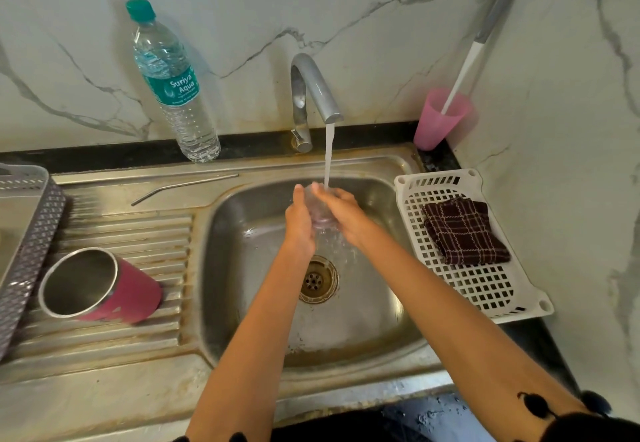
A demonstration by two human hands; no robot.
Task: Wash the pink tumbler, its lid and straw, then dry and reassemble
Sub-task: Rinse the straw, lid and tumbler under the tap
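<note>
Pink steel is showing at the lower left of the frame, where the pink tumbler [104,289] is lying on its side on the ribbed drainboard [121,230], mouth towards the camera, just beside a grey tray [31,234]. Above it, the metal straw [183,187] is lying flat along the drainboard's back edge, near a water bottle [173,88].

At the centre, the tap [311,81] is running into the sink [363,320]. The left hand [299,223] is cupping the clear lid [320,209] from its left side, fingers curved round it. The right hand [341,215] is closing over it from the other side, so the lid is sitting pressed between both hands under the stream. Blur is hiding the finer finger positions.

At the right, a checked cloth [462,232] is waiting folded in a white basket [485,289].

The lid-rinsing step appears to be in hand. The next move is probably calling for setting the lid down without letting it slip, then reaching left for the straw or tumbler.
</note>
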